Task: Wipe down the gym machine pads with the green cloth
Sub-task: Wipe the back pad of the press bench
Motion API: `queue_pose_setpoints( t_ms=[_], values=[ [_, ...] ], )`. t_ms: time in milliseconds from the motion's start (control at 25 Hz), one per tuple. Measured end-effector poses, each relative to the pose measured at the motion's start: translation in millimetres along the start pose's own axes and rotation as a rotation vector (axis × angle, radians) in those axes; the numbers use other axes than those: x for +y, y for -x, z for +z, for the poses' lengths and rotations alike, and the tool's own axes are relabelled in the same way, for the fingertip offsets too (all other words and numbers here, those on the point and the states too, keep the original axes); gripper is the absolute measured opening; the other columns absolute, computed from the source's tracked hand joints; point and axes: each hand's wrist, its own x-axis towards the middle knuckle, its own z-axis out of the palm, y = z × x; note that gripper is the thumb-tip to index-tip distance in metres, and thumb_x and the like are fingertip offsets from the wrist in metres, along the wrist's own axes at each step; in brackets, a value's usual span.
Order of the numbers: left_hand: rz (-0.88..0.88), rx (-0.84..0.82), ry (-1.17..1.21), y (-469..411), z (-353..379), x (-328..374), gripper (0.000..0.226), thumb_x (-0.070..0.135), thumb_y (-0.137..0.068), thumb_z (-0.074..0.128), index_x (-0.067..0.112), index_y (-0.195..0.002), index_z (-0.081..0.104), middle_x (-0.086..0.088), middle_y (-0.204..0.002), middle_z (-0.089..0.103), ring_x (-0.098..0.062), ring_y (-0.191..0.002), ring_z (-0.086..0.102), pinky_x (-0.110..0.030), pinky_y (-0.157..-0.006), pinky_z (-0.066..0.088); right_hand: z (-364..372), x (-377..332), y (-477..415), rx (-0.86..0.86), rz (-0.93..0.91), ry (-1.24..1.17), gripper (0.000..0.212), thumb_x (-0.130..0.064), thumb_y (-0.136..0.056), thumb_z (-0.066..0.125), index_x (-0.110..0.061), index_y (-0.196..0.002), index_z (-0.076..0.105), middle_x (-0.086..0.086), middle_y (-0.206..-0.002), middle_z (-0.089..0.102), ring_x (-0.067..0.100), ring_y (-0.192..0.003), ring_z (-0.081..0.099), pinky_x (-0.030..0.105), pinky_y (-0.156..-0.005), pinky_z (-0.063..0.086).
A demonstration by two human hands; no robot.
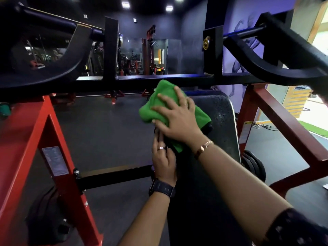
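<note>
Your right hand (177,119), fingers spread, presses the green cloth (159,102) flat on the far end of the black pad (218,110). Your left hand (164,160) lies along its left edge, grip unclear. Dark floor (106,125) opens left; the red frame (276,121) stands close right.

Right hand (177,119) spread flat, left hand (164,162) extended

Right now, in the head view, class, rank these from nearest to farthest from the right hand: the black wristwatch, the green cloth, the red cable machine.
1. green cloth: directly under the right hand, touching it.
2. black wristwatch: on the left wrist, below the right hand and nearer the camera.
3. red cable machine: far across the gym floor, beyond the black crossbar.
</note>
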Motion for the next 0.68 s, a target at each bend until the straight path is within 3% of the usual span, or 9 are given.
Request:
queue_pose_setpoints(
  t_ms=[80, 120, 280, 320, 400, 520, 600, 680],
  values=[
    [-0.035, 0.007, 0.031, -0.2, -0.3, 3.3, 0.057, 0.023, -0.084, 0.031, 0.010, -0.140, 0.032, 0.007, -0.146, 0.025, -0.010, -0.136, 0.031, -0.034, -0.111, 0.030, 8.8, 0.6, 11.5, 0.046, -0.099, 0.026, 0.045, -0.057, -0.079, 0.043, -0.040, -0.118, 0.059, -0.012, -0.143, 0.044, 0.033, -0.142, 0.020, 0.054, -0.104, 0.023],
    [-0.029, 0.009, 0.033, 0.2, 0.2, 5.9, 0.056, 0.022, -0.085, 0.031, 0.012, -0.140, 0.031, 0.010, -0.147, 0.025, -0.009, -0.137, 0.030, -0.032, -0.113, 0.029, 6.2, 11.1, 3.8, 0.065, -0.060, -0.007, 0.045, -0.056, -0.081, 0.043, -0.040, -0.120, 0.057, -0.013, -0.142, 0.044, 0.029, -0.141, 0.021, 0.051, -0.105, 0.023],
    [0.002, -0.014, 0.020, 2.8, -0.4, 7.1, 0.056, 0.022, -0.086, 0.033, 0.010, -0.141, 0.034, 0.004, -0.150, 0.027, -0.010, -0.138, 0.030, -0.029, -0.113, 0.028, -12.3, 39.9, -31.9, 0.125, 0.500, -0.263, 0.042, -0.048, -0.088, 0.047, -0.031, -0.126, 0.055, -0.011, -0.141, 0.045, 0.023, -0.139, 0.024, 0.043, -0.107, 0.021],
    [-0.018, -0.010, 0.021, 2.2, 0.4, 7.0, 0.057, 0.022, -0.085, 0.033, 0.010, -0.141, 0.035, 0.003, -0.150, 0.028, -0.009, -0.138, 0.030, -0.026, -0.113, 0.028, -9.0, 32.1, -29.9, 0.144, 0.517, -0.236, 0.042, -0.047, -0.088, 0.048, -0.030, -0.126, 0.055, -0.010, -0.141, 0.045, 0.024, -0.141, 0.021, 0.044, -0.109, 0.020],
    [-0.068, 0.001, 0.045, 1.8, 2.9, 8.3, 0.060, 0.022, -0.082, 0.034, 0.008, -0.140, 0.036, -0.001, -0.150, 0.029, -0.004, -0.138, 0.027, -0.022, -0.113, 0.026, 3.1, 4.8, -13.8, 0.168, 0.339, -0.136, 0.047, -0.046, -0.083, 0.046, -0.031, -0.127, 0.054, -0.007, -0.142, 0.046, 0.026, -0.142, 0.019, 0.046, -0.111, 0.018],
    [-0.030, -0.006, 0.045, 2.3, 2.2, 6.4, 0.059, 0.019, -0.082, 0.035, 0.009, -0.140, 0.035, -0.003, -0.150, 0.029, -0.010, -0.138, 0.030, -0.035, -0.113, 0.031, 6.4, 15.7, -1.0, 0.135, 0.179, -0.065, 0.054, -0.052, -0.082, 0.039, -0.036, -0.133, 0.048, -0.008, -0.147, 0.040, 0.023, -0.144, 0.019, 0.044, -0.113, 0.018],
    [0.021, -0.013, 0.011, 2.2, 1.2, 4.3, 0.055, 0.019, -0.087, 0.034, 0.007, -0.141, 0.035, 0.000, -0.150, 0.028, -0.013, -0.138, 0.031, -0.039, -0.111, 0.033, -3.2, 44.2, -7.7, 0.126, 0.346, -0.135, 0.052, -0.051, -0.086, 0.040, -0.037, -0.135, 0.044, -0.011, -0.151, 0.033, 0.020, -0.145, 0.013, 0.042, -0.115, 0.013],
    [0.007, 0.002, 0.009, 1.3, 1.2, 3.3, 0.055, 0.021, -0.087, 0.034, 0.007, -0.140, 0.036, 0.005, -0.149, 0.028, -0.012, -0.137, 0.031, -0.034, -0.113, 0.030, -2.9, 44.8, -6.8, 0.162, 0.517, -0.164, 0.051, -0.046, -0.087, 0.045, -0.034, -0.137, 0.043, -0.010, -0.152, 0.031, 0.021, -0.146, 0.009, 0.043, -0.116, 0.009]
  ],
)
